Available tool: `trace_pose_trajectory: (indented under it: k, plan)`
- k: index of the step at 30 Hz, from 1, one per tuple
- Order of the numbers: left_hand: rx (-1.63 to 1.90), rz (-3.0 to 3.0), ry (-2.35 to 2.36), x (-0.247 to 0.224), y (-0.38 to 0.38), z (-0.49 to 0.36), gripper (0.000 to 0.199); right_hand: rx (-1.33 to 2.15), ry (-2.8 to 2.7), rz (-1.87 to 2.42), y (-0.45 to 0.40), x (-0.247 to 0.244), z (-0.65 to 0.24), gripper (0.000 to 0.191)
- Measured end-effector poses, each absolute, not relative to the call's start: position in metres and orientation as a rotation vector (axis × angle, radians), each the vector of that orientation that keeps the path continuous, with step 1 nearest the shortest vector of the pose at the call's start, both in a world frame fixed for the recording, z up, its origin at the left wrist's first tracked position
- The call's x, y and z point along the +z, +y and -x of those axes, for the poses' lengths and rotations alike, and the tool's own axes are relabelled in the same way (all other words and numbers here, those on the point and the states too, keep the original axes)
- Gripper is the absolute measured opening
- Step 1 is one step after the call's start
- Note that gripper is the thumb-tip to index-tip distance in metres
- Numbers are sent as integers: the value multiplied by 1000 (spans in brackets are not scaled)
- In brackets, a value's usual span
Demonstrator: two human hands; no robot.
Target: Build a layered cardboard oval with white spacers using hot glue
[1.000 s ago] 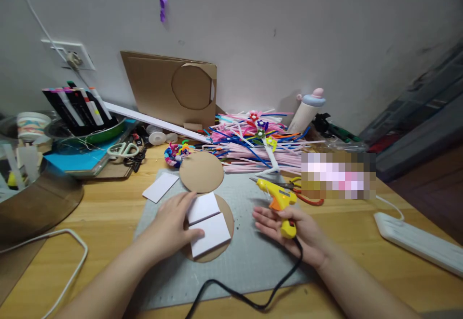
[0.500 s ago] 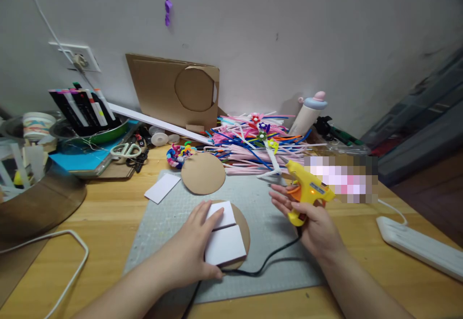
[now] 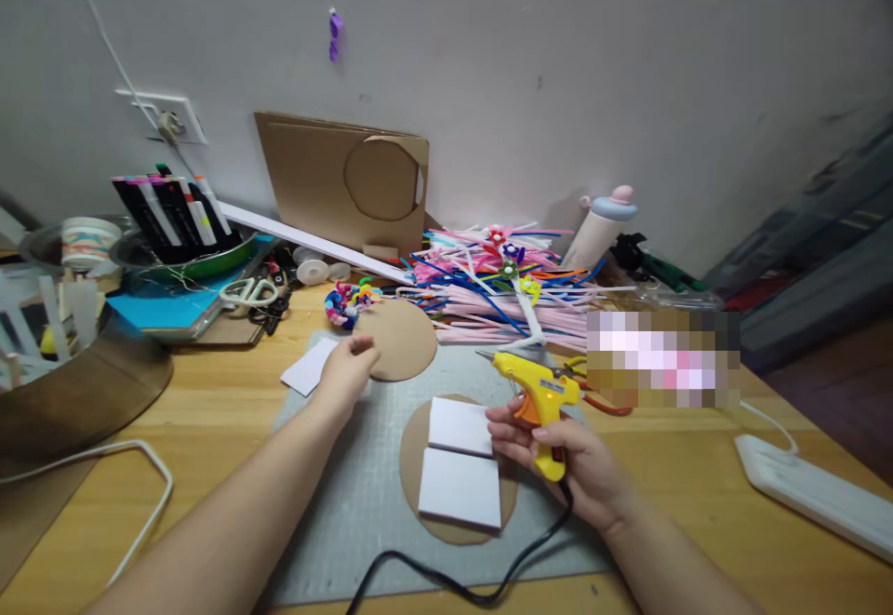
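Observation:
My right hand (image 3: 565,457) holds a yellow glue gun (image 3: 540,392), its nozzle pointing left; a black cord runs down from the handle. Beside its fingertips, two white rectangular pieces, one upper (image 3: 460,426) and one lower (image 3: 460,487), lie on a cardboard disc (image 3: 411,475) on the grey cutting mat (image 3: 335,541). My left hand (image 3: 347,375) is at a loose white piece (image 3: 305,368) at the mat's upper left, its fingers curled; whether they grip anything is hidden. Another cardboard disc (image 3: 401,340) lies just right of that hand.
Pipe cleaners (image 3: 488,289) are heaped behind the mat, with a bottle (image 3: 600,224) beyond. Scissors (image 3: 249,294) and a pen holder (image 3: 174,224) stand left. A power strip (image 3: 809,489) lies right. Pliers with red handles (image 3: 606,403) lie behind the glue gun.
My left hand has left the white pieces on the disc and moved up and left to the loose white piece. My right hand has brought the glue gun left, nearer the disc.

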State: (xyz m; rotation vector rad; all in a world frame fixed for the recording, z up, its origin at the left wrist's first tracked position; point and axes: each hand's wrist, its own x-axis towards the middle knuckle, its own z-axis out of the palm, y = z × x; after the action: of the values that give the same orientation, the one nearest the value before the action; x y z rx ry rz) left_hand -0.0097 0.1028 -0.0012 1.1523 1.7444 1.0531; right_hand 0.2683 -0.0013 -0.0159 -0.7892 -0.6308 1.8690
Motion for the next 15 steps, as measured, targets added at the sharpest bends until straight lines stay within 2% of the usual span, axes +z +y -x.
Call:
trace_pose_trajectory:
  k: [5,12,15]
  plan:
    - [979,-1067,1469,3,82,-2,35,1860,-583,806,-1,-13,-273,30]
    - [1004,-962,1329,4,39,-11,70,1837,-580,811,-2,-14,-275,30]
    - [1013,-962,1391,0,34,2,72,1840,-597,822,-3,-15,-274,30]
